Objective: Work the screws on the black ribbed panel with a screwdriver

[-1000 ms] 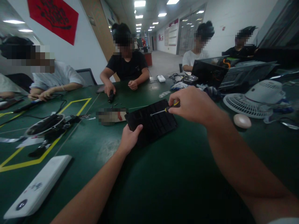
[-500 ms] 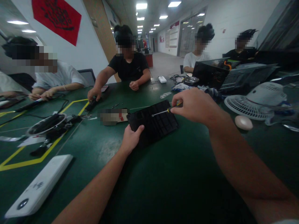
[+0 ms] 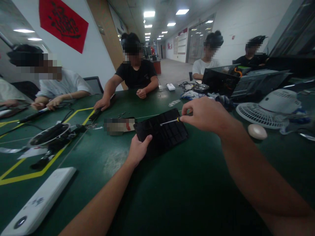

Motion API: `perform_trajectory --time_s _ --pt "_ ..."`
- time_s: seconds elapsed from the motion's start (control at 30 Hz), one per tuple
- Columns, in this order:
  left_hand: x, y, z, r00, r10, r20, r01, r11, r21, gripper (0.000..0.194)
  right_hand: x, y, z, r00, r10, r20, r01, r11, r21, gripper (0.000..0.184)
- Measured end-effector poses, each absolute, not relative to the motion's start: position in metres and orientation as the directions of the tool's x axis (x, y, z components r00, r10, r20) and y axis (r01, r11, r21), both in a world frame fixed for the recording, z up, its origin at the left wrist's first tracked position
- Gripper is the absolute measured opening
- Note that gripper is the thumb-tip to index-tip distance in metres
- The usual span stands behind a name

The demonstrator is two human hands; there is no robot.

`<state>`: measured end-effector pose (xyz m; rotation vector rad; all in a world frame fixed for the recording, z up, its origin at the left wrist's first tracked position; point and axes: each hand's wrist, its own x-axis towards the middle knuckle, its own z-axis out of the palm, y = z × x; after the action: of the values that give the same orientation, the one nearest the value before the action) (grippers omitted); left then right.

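Observation:
My left hand (image 3: 139,149) grips the near left edge of a flat black plastic panel (image 3: 172,132), its thumb lying on top. The panel is tilted a little and has raised ribs and recesses. In my right hand (image 3: 203,114) is a small screwdriver (image 3: 171,122) with a yellow and black handle, pinched between thumb and fingers. The screwdriver's metal shaft points left across the panel, and a small bright spot shows at its tip. Whether that spot is a screw I cannot tell. Just left of the panel lies an open box (image 3: 118,126), partly blurred out.
A white power bank-like block (image 3: 40,201) lies at front left. Cables and a round-rimmed part (image 3: 50,134) are behind it. On the right sit a computer mouse (image 3: 257,131) and a white fan (image 3: 268,108). Across the green table a co-worker's hand (image 3: 102,104) rests on a dark tool.
The co-worker opposite has moved the dark tool leftward and set it down on the table. My hands, the panel and the screwdriver stay nearly the same; the view shifts slightly.

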<state>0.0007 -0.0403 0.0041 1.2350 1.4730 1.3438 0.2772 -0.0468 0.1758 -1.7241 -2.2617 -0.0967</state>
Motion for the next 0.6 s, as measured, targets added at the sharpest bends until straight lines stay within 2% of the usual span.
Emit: perform_trajectory --time_s 0.6 --pt "0.002 -0.0401 0.0068 -0.223 0.97 0.094 0.158 -0.059 0.986 0.055 0.284 -0.0415 0.175 -0.262 0.932 0.252 0.95 0.295 -0.105 0.021"
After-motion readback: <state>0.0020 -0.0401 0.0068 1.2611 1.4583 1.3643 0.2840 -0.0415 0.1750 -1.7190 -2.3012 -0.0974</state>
